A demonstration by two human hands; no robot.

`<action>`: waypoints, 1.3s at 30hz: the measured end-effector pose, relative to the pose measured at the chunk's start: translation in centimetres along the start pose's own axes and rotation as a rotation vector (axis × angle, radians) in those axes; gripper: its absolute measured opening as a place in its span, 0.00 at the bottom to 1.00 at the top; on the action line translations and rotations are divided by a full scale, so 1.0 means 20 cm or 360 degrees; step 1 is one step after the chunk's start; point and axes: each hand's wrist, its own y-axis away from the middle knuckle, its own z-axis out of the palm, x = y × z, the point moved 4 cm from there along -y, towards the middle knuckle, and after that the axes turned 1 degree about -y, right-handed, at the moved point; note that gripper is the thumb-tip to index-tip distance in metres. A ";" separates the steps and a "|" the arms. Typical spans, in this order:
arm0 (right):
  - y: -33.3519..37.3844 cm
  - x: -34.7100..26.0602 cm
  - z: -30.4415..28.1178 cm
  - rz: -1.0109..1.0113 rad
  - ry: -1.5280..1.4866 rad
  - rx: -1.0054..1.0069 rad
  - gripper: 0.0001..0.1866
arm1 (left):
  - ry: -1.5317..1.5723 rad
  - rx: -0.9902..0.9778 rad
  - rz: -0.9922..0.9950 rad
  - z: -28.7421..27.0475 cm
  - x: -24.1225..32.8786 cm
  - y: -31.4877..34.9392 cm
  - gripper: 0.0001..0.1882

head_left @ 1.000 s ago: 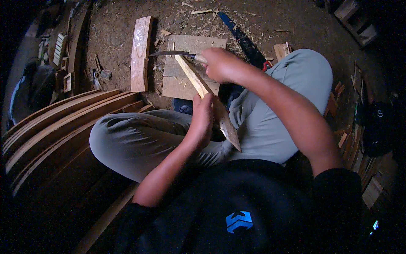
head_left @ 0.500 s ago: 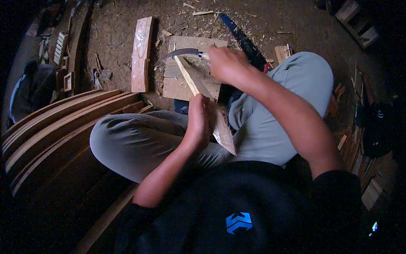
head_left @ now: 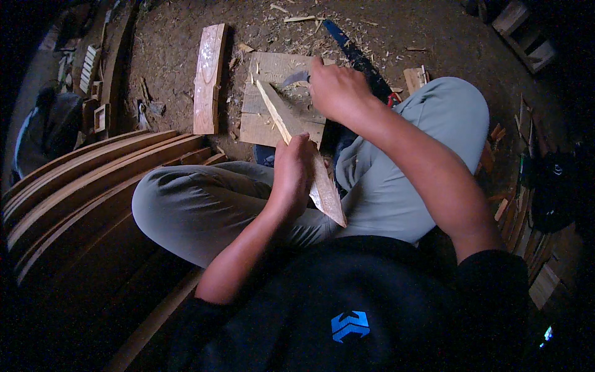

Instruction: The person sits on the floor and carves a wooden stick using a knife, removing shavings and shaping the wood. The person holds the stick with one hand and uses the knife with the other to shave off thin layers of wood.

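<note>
My left hand (head_left: 294, 162) is closed around the middle of a long pale piece of wood (head_left: 328, 197). Its near end is pointed and lies over my lap; the narrow far end reaches over a flat wooden board (head_left: 255, 129) on the ground. A curved knife (head_left: 296, 78) is gripped in my right hand (head_left: 339, 90), its handle mostly hidden by the fingers. The dark blade points left above the board, to the right of the wood's far end and apart from it.
A reddish plank (head_left: 207, 80) lies left of the board. Long stacked boards (head_left: 93, 155) run along the left side. A dark, long blade-like tool (head_left: 347, 46) lies beyond my right hand among wood shavings (head_left: 304, 34). My bent knees flank the work.
The curved knife has turned and drawn back to the right, away from the wood's far end, with my right hand rotating. My left hand and the wood have barely moved.
</note>
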 end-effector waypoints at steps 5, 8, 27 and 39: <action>0.03 -0.03 -0.03 0.0004 -0.0140 0.0030 0.15 | -0.0012 -0.0020 -0.0073 0.01 0.02 0.03 0.16; 0.05 -0.04 -0.06 -0.0020 -0.0213 0.0103 0.15 | -0.0040 -0.0033 -0.0092 0.02 0.04 0.05 0.16; 0.10 -0.08 -0.15 -0.0156 -0.0279 0.0214 0.09 | 0.0216 -0.0219 -0.0525 0.06 0.06 0.17 0.18; 0.13 -0.17 -0.14 -0.0186 -0.0139 0.0174 0.09 | 0.0333 -0.0163 -0.0442 0.03 0.09 0.14 0.17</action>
